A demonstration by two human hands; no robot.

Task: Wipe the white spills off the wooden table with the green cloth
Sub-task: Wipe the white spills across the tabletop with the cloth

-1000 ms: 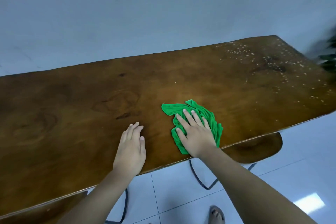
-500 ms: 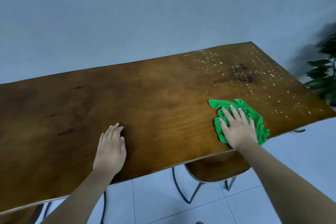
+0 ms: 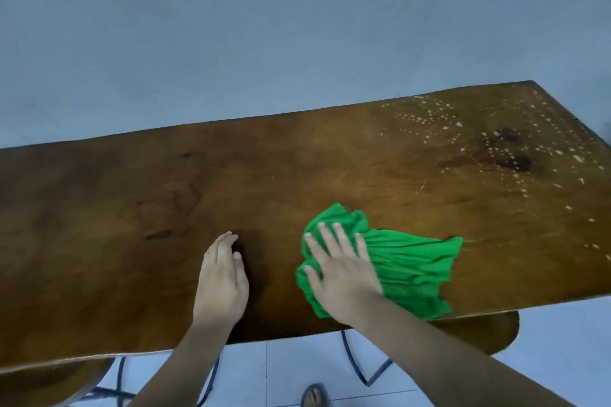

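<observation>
A crumpled green cloth [image 3: 410,264] lies on the wooden table [image 3: 165,208] near its front edge, right of centre. My right hand [image 3: 340,269] presses flat on the cloth's left part, fingers spread, and the cloth trails out to the right of it. My left hand [image 3: 221,281] rests palm down on the bare wood just left of the cloth, holding nothing. White spills [image 3: 496,142] speckle the table's far right part, from the back edge down toward the right front corner, apart from the cloth.
A pale blue wall [image 3: 297,26] runs right behind the table. Two wooden stools [image 3: 489,330] with dark metal legs sit under the front edge, above white floor tiles. A foot in a sandal [image 3: 315,396] shows at the bottom.
My right hand has slid the cloth back to the left, toward my left hand, and the cloth has spread out longer to the right. The view shifted with it.
</observation>
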